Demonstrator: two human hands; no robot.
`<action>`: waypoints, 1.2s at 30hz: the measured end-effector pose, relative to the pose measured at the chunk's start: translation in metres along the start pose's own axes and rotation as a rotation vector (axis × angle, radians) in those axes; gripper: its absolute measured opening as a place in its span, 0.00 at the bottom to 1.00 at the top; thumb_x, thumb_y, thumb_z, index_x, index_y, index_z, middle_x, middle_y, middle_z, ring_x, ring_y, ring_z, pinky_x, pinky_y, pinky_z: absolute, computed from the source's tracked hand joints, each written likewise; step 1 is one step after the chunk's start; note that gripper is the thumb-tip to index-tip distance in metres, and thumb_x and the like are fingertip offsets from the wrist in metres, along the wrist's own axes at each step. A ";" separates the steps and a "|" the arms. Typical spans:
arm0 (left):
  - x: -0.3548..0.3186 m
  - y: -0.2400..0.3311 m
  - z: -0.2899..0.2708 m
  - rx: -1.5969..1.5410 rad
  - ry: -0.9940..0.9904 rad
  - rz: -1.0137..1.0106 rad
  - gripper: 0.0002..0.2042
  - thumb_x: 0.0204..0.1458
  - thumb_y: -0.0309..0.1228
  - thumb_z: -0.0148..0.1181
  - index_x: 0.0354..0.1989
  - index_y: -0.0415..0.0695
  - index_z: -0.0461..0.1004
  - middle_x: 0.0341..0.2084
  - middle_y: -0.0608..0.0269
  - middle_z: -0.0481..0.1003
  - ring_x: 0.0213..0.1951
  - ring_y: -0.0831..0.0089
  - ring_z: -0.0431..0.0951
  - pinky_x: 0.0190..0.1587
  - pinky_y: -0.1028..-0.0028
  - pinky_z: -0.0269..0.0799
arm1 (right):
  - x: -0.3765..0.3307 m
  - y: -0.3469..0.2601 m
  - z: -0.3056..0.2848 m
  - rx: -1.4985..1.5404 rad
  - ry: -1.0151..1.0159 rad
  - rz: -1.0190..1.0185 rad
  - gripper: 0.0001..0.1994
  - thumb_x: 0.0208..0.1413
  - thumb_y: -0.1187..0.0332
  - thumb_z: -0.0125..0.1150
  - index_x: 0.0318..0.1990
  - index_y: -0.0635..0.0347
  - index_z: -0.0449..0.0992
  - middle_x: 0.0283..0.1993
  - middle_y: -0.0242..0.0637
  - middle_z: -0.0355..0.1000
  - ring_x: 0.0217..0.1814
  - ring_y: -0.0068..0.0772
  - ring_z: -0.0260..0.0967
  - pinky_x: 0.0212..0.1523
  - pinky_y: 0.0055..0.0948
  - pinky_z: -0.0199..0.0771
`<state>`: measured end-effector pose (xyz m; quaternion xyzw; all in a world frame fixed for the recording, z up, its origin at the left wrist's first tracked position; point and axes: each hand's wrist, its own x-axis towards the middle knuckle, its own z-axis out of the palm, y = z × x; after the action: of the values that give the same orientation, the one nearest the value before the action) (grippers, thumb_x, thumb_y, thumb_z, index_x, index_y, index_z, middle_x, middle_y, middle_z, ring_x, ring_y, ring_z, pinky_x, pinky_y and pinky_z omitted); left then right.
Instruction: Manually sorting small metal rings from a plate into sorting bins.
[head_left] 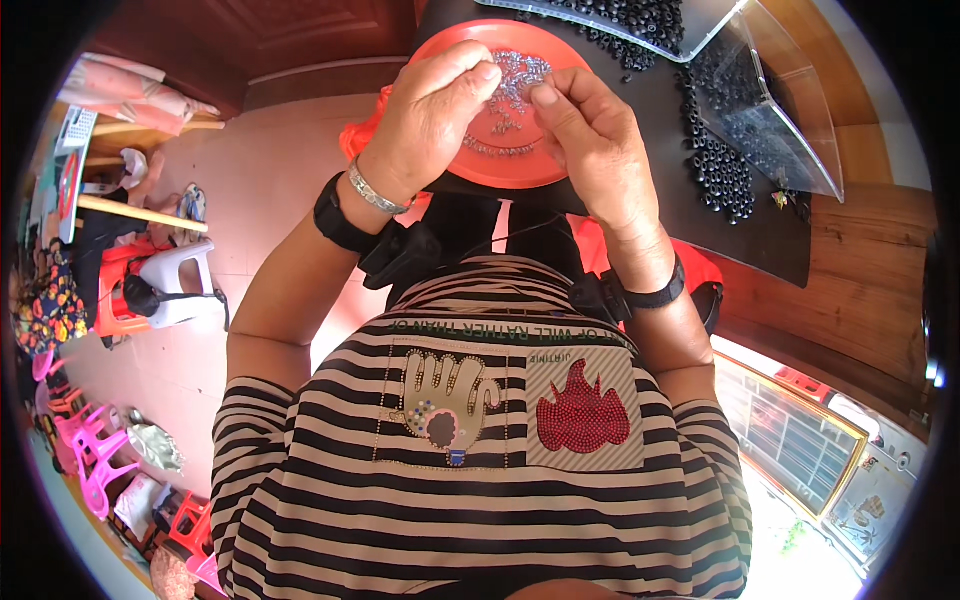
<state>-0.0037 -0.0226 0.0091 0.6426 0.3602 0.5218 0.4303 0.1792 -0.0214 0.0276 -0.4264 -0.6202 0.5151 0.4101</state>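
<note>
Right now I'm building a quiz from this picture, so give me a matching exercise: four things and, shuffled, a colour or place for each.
Things:
1. round dish
2. small beads
3. clear plastic tray
4. bracelet

Descriptions:
A. silver, on the left wrist
B. black, heaped on the dark mat
C. orange-red, under both hands
D. see-through, at the upper right

Pairs: 1-C, 2-B, 3-D, 4-A

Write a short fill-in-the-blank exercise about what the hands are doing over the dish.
1. Both hands meet above a round ____ dish.
2. The dish holds small ____ metal pieces.
3. The left hand has a silver ____ at its wrist.
4. The right hand is beside a heap of small ____ parts.

Missing words: red; silver; bracelet; black
</note>
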 end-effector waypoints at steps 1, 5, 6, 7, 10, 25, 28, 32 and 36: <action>-0.001 0.001 -0.001 0.074 0.012 -0.023 0.11 0.63 0.35 0.47 0.31 0.41 0.67 0.19 0.70 0.62 0.22 0.82 0.62 0.27 0.79 0.59 | 0.000 -0.002 -0.001 0.000 0.001 -0.002 0.11 0.64 0.64 0.55 0.41 0.65 0.74 0.28 0.28 0.71 0.28 0.17 0.64 0.30 0.19 0.66; 0.000 0.001 -0.001 0.452 0.073 0.038 0.06 0.56 0.29 0.54 0.35 0.40 0.71 0.25 0.57 0.74 0.26 0.68 0.75 0.30 0.69 0.69 | -0.001 -0.013 -0.008 0.263 -0.103 0.253 0.10 0.66 0.64 0.51 0.41 0.61 0.74 0.25 0.22 0.61 0.23 0.12 0.51 0.22 0.12 0.48; 0.000 0.002 0.000 0.453 0.072 0.038 0.06 0.56 0.29 0.54 0.35 0.40 0.71 0.25 0.57 0.74 0.26 0.68 0.75 0.30 0.69 0.69 | -0.001 -0.013 -0.011 0.322 -0.150 0.290 0.10 0.66 0.64 0.50 0.41 0.61 0.74 0.25 0.23 0.61 0.23 0.12 0.51 0.21 0.11 0.47; -0.001 0.005 0.002 0.483 0.078 0.126 0.06 0.57 0.28 0.53 0.38 0.39 0.71 0.26 0.60 0.74 0.28 0.73 0.74 0.31 0.73 0.68 | -0.001 -0.012 -0.014 0.323 -0.150 0.290 0.10 0.66 0.64 0.50 0.41 0.61 0.74 0.25 0.23 0.61 0.23 0.12 0.51 0.21 0.11 0.47; 0.000 0.007 0.008 0.411 0.037 0.236 0.06 0.58 0.27 0.53 0.41 0.38 0.71 0.28 0.63 0.74 0.30 0.77 0.73 0.32 0.76 0.67 | 0.001 -0.009 -0.018 0.484 -0.298 0.354 0.10 0.65 0.64 0.51 0.40 0.62 0.73 0.26 0.25 0.62 0.24 0.12 0.52 0.19 0.12 0.45; -0.002 0.004 0.003 0.621 0.063 0.304 0.07 0.58 0.30 0.51 0.31 0.40 0.67 0.23 0.52 0.70 0.27 0.50 0.73 0.30 0.60 0.69 | 0.004 -0.001 -0.006 0.157 -0.185 0.249 0.15 0.66 0.58 0.51 0.40 0.61 0.75 0.27 0.25 0.66 0.24 0.13 0.58 0.24 0.15 0.57; -0.002 0.000 -0.005 0.756 0.104 0.291 0.09 0.58 0.33 0.52 0.30 0.41 0.69 0.25 0.53 0.71 0.29 0.51 0.73 0.31 0.60 0.69 | 0.012 0.012 -0.011 0.568 -0.121 0.225 0.23 0.67 0.53 0.48 0.48 0.70 0.70 0.39 0.39 0.72 0.35 0.26 0.69 0.35 0.23 0.70; -0.006 0.004 -0.002 0.759 0.113 0.367 0.07 0.58 0.31 0.53 0.35 0.39 0.71 0.29 0.54 0.71 0.31 0.56 0.73 0.35 0.65 0.69 | 0.011 0.006 -0.009 0.840 -0.168 0.294 0.38 0.66 0.42 0.41 0.61 0.78 0.58 0.59 0.59 0.65 0.59 0.47 0.66 0.62 0.40 0.67; -0.006 0.009 0.011 0.841 0.086 0.587 0.07 0.51 0.29 0.59 0.35 0.39 0.73 0.34 0.54 0.72 0.37 0.54 0.72 0.42 0.62 0.69 | 0.009 0.007 -0.009 0.992 -0.219 0.300 0.41 0.64 0.40 0.42 0.63 0.77 0.56 0.61 0.55 0.63 0.60 0.44 0.65 0.62 0.37 0.66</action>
<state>0.0057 -0.0336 0.0142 0.8120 0.3605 0.4567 -0.0453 0.1860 -0.0092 0.0224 -0.2088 -0.2733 0.8411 0.4174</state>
